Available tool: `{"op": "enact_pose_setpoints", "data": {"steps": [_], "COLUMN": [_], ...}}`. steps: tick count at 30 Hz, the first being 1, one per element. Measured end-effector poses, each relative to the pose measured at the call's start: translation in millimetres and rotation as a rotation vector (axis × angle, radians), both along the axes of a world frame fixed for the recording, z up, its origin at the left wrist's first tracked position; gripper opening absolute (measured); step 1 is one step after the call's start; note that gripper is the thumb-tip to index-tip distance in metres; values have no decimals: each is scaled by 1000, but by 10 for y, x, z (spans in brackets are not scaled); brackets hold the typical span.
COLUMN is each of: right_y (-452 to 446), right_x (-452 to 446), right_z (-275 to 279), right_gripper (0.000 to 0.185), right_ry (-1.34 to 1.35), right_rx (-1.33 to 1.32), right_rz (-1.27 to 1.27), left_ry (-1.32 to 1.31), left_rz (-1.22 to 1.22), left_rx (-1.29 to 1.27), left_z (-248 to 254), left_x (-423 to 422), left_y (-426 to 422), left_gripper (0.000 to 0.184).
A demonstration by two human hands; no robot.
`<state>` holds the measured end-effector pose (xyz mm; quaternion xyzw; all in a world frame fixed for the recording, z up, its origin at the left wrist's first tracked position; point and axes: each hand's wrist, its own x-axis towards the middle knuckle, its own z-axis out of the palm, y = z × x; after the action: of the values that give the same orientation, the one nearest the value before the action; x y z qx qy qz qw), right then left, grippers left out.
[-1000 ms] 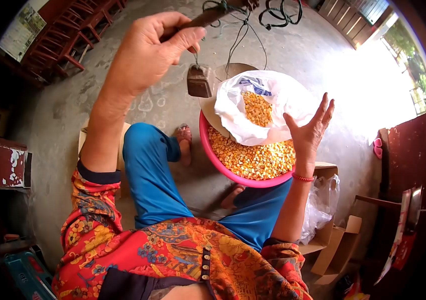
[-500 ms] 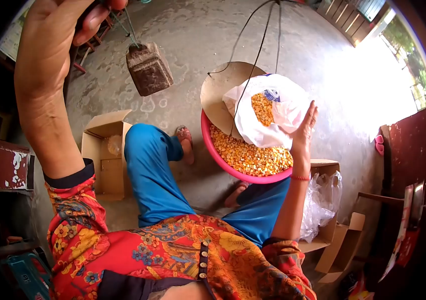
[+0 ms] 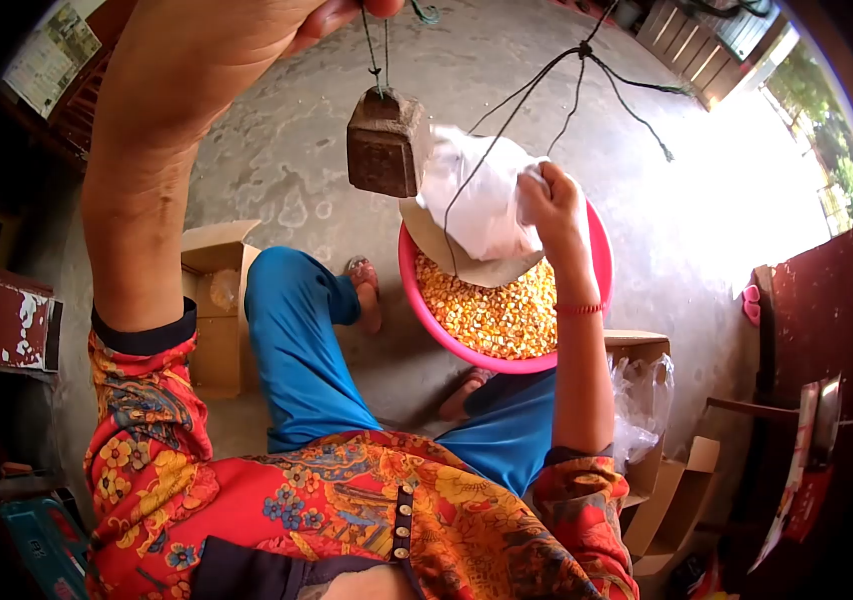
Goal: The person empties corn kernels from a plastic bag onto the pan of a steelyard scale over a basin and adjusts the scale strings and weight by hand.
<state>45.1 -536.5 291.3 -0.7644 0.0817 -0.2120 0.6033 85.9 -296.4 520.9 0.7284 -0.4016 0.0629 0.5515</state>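
My left hand [image 3: 237, 45], cut off by the top edge, has its fingers curled round the cord of a brown block-shaped weight [image 3: 385, 150], which hangs below them. My right hand [image 3: 555, 200] is closed on the gathered edge of a white plastic bag [image 3: 487, 205]. The bag leans over a round scale pan [image 3: 509, 272], hung from dark cords [image 3: 585, 50] that meet in a knot. Beneath the pan, a pink basin [image 3: 603, 250] holds yellow corn kernels [image 3: 487, 315]. The bag's mouth and contents are hidden.
An open cardboard box [image 3: 212, 350] stands left of my knees. More cardboard [image 3: 682, 500] and a clear plastic bag [image 3: 637, 405] lie to the right. Pink slippers [image 3: 752, 303] are by the right wall, and a teal case [image 3: 42, 545] is at lower left.
My right hand has gone from resting flat against the bag to gripping it, and the bag is tipped so its kernels no longer show. My left hand and the weight have shifted right.
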Motion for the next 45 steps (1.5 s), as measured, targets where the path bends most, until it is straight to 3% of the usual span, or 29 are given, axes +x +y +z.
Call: {"op": "enact_pose_setpoints", "data": {"steps": [1,3,4,5,7,8,9,11,13,15,17,20,23,25,26,27,29,30,32,33,37,39,41,42,43,45], "right_y": [69,7,44,46,184,218,111,61,13,-33,-27,-12,-55,68,227,363,469,424,274,148,-24,86,145,213,359,680], "right_x": [107,452,585,621,434,336,362,303,232,92,-89,-309,-285,-141,-71,31,275,405,630,719,497,131,-127,-233,-323,-395], "right_z": [106,8,-39,-98,-45,40,-312,-384,-385,-193,162,446,147,-137,-197,-280,-438,-563,-910,-1093,-467,136,462,508,606,606], "right_gripper": [14,10,12,14,15,21,28,36,44,51,57,65,92,102,100,84,59,59,43,40,36,25,11,3,6,21], "right_ry": [-53,-185,-302,-245,178,299,225,279,208,81,-23,93,235,153,94,-3,98,91,352,210,-114,-41,65,-95,-128,-168], "right_rx": [256,329,361,156,-740,-857,-761,-601,-717,-773,-994,-822,-821,-703,-727,-737,-874,-876,-1021,-921,-851,-954,-739,-759,-722,-586], "right_rz": [15,-225,-201,-243,-296,-96,-29,43,18,41,-43,-258,-220,-17,17,20,62,72,137,135,248,41,-79,-219,-283,-85], "left_ry": [-5,-24,-29,-36,-47,-36,-29,-19,-30,27,1,152,33,61,74,88,50,29,21,39,-18,-32,-13,-6,43,97], "left_rz": [-7,-75,-95,-97,-93,-149,-175,-163,-114,-171,-158,-205,-219,-191,-177,-160,-121,-95,-57,-79,-151,-154,-128,-119,-60,-2], "left_rx": [2,-34,-46,-19,1,-2,-8,-15,-41,99,82,51,22,36,59,81,88,129,170,163,86,86,117,127,171,223], "left_z": [19,6,7,23,42,58,65,56,55,137,220,301,218,237,237,239,262,294,362,391,352,345,383,413,455,434], "left_x": [-30,17,27,20,36,70,81,84,102,120,130,194,287,284,288,290,231,186,118,102,84,79,62,46,21,43], "left_y": [-30,-23,-15,-21,-17,-14,-29,-93,-103,-113,-105,-80,-147,-172,-173,-167,-132,-108,-52,-36,109,126,103,93,80,58], "left_gripper": [21,21,21,21,21,22,22,23,23,23,21,18,19,20,20,20,21,22,23,24,26,26,26,26,25,25]}}
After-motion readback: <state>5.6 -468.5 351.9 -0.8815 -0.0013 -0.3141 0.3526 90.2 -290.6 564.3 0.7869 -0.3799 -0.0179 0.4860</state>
